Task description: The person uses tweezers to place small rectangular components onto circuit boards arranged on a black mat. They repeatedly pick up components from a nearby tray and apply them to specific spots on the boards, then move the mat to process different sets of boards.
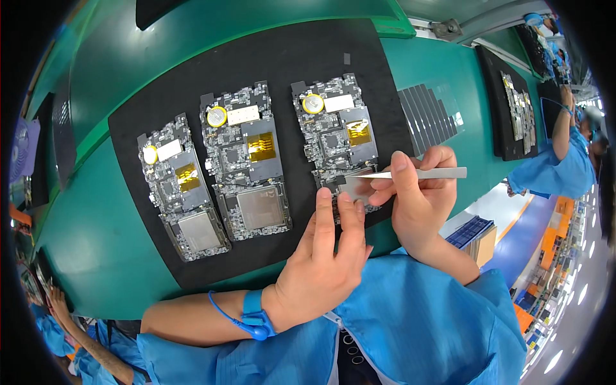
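In the head view, the rightmost circuit board [332, 135] lay on the black mat [308, 48], its lower end beneath both hands. The left hand [324, 263], fingers loosely apart, touched that end; the right hand [420, 205] pinched pale tweezers [443, 173] (2 similar boards [232, 157] lay leftward).

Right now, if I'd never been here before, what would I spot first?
Probably the shiny gold patches and round yellow-rimmed discs on the three circuit boards on the black mat. Then perhaps the silver tweezers, held in the fingers of the right hand over the lower part of that mat's rightmost board. A bright blue strap around the left wrist might come next.
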A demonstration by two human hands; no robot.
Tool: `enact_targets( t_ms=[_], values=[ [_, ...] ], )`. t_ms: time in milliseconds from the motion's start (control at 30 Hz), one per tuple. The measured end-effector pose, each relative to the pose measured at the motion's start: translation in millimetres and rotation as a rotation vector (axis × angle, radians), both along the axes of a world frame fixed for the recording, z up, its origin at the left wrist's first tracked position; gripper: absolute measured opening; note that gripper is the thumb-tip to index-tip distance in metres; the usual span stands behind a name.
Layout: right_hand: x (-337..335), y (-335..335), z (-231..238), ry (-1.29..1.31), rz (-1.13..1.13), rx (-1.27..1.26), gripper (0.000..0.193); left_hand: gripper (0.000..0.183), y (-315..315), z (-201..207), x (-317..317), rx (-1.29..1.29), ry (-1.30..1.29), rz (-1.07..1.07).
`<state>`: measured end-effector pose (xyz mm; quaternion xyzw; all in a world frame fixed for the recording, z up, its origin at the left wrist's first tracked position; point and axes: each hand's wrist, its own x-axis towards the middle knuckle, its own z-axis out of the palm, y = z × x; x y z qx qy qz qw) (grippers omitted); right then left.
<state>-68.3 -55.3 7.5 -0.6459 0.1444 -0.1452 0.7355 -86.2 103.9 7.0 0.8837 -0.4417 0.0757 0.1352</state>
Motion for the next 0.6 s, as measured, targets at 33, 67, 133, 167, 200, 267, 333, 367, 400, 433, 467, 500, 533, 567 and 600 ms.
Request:
enact_targets(
  t_ms=[33,67,133,167,200,267,333,367,400,433,467,500,533,567,600],
  values=[
    [-0.4,1.5,-0.1,-0.006,-0.009,-0.010,0.029,0.051,-0.2,-0.7,-0.3,-0.005,-0.007,0.002],
    [-0.5,2.5,-0.6,-0.013,-0.017,-0.020,0.028,0.051,-0.2,-1.4,-0.5,-0.002,-0.018,0.004],
    [-0.8,3.2,-1.3,-0.013,-0.018,-0.022,0.028,0.050,-0.2,-2.3,0.1,0.001,-0.046,0.000],
    [-0.9,3.3,-1.7,-0.012,-0.019,-0.023,0.028,0.049,0.1,-2.2,0.2,0.005,-0.047,0.001],
    [-0.9,3.4,-1.9,-0.018,-0.017,-0.026,0.028,0.049,0.3,-1.3,0.3,0.010,-0.049,0.001],
    [-0.9,3.8,-2.4,-0.030,-0.013,-0.031,0.028,0.049,0.3,-0.7,0.2,0.018,-0.053,-0.001],
    [-0.4,3.9,-2.7,-0.029,-0.018,-0.039,0.029,0.049,0.4,-0.9,0.6,0.027,-0.060,-0.004],
    [-0.2,3.9,-2.7,-0.028,-0.020,-0.043,0.029,0.049,0.3,-0.8,0.4,0.034,-0.061,-0.005],
    [0.1,3.9,-2.6,-0.030,-0.023,-0.037,0.029,0.049,0.1,-0.6,0.4,0.040,-0.063,-0.006],
    [0.4,3.9,-2.4,-0.031,-0.025,-0.031,0.029,0.049,-0.1,-0.4,0.4,0.047,-0.065,-0.006],
    [0.6,3.7,-2.2,-0.032,-0.027,-0.024,0.029,0.049,0.0,-0.7,0.6,0.049,-0.072,-0.011],
    [0.8,2.9,-2.5,-0.033,-0.018,-0.020,0.030,0.049,0.4,-1.1,0.9,0.051,-0.080,-0.015],
    [0.9,1.6,-3.0,-0.035,-0.009,-0.015,0.030,0.048,0.6,-1.5,1.1,0.053,-0.088,-0.019],
    [1.0,0.8,-3.2,-0.036,-0.001,-0.011,0.030,0.049,0.5,-1.8,1.3,0.052,-0.092,-0.019],
    [1.1,0.7,-3.4,-0.035,0.003,-0.003,0.030,0.049,0.4,-2.2,1.3,0.051,-0.096,-0.018]
  ],
)
